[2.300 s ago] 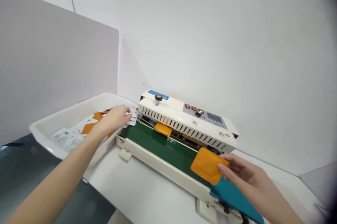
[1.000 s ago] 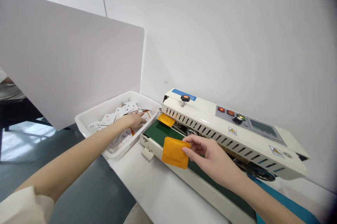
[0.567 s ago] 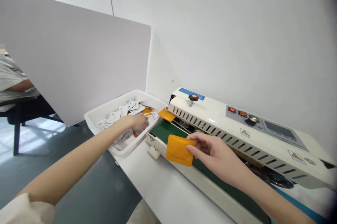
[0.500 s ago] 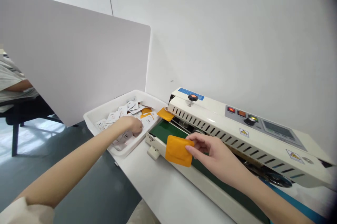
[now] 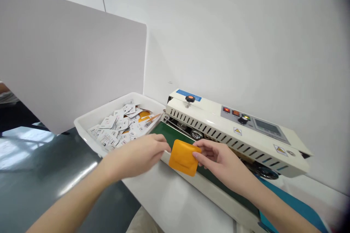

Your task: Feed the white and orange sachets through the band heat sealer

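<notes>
My right hand (image 5: 212,158) pinches a small square orange sachet (image 5: 182,158) by its right edge. The sachet hangs over the front edge of the green conveyor belt (image 5: 170,134) of a cream band sealing machine (image 5: 205,116). At the sachet's left edge is my left hand (image 5: 144,152), back upward and fingers bent together; nothing shows in them, and the thumb is hidden. Behind it, a white plastic tray (image 5: 84,132) holds many white printed sachets (image 5: 109,121) and some orange ones (image 5: 144,114). One orange sachet (image 5: 155,117) leans on edge at the tray's right side, near the machine's end.
A control panel (image 5: 254,123) with lit switches and a small screen is on the machine. A grey partition (image 5: 73,61) rises behind the tray. The white table (image 5: 164,196) ends at the front left above a dark floor (image 5: 82,174). A teal sheet (image 5: 290,204) lies at the lower right.
My left hand has left the tray and moved right to the held sachet. The orange sachet at the machine's end has dropped to the tray's edge. The view has shifted right.
</notes>
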`<state>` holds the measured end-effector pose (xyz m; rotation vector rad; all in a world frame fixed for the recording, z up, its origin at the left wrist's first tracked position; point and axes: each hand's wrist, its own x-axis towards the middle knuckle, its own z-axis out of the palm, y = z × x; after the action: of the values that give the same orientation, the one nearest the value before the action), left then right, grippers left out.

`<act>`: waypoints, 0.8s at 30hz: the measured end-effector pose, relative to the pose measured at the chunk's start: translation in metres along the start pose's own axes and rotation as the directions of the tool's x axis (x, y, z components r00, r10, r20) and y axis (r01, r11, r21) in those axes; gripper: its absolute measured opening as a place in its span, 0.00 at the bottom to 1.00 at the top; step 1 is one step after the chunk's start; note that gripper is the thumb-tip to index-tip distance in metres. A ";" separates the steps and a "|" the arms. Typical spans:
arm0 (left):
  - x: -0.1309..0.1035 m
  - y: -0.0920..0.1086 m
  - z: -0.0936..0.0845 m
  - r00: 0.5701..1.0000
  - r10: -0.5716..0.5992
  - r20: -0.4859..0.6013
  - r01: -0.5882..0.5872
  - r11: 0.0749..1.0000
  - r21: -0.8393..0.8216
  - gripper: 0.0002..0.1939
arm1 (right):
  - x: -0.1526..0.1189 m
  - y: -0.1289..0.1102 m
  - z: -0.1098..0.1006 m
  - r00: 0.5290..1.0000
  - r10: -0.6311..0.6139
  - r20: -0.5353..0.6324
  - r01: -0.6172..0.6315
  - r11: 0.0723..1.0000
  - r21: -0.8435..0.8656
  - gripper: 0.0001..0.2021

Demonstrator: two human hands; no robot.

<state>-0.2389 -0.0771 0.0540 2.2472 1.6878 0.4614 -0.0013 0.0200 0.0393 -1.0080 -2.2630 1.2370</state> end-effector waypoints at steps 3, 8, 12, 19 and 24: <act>0.011 0.027 0.023 0.994 0.048 -0.096 -0.070 0.968 -0.240 0.13 | -0.011 0.007 -0.012 0.997 0.067 -0.031 -0.064 0.994 0.090 0.15; 0.034 0.052 0.058 0.990 -0.102 -0.097 0.012 0.749 -0.663 0.11 | -0.039 0.022 -0.038 0.971 0.187 -0.146 -0.162 0.973 0.167 0.19; 0.051 0.070 0.076 0.996 -0.087 -0.034 0.022 0.565 -0.825 0.10 | -0.070 0.034 -0.058 0.932 0.299 -0.204 -0.260 0.945 0.196 0.21; 0.076 0.105 0.099 0.970 0.141 0.199 0.139 0.349 -0.927 0.12 | -0.119 0.055 -0.085 0.869 0.419 -0.263 -0.304 0.873 0.382 0.19; 0.097 0.134 0.130 0.918 0.233 0.320 0.302 0.110 -0.947 0.15 | -0.145 0.065 -0.100 0.839 0.460 -0.290 -0.335 0.858 0.389 0.19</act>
<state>-0.0429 -0.0254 -0.0001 1.0511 0.6633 0.7565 0.1847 -0.0064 0.0419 -1.4914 -1.5353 1.3769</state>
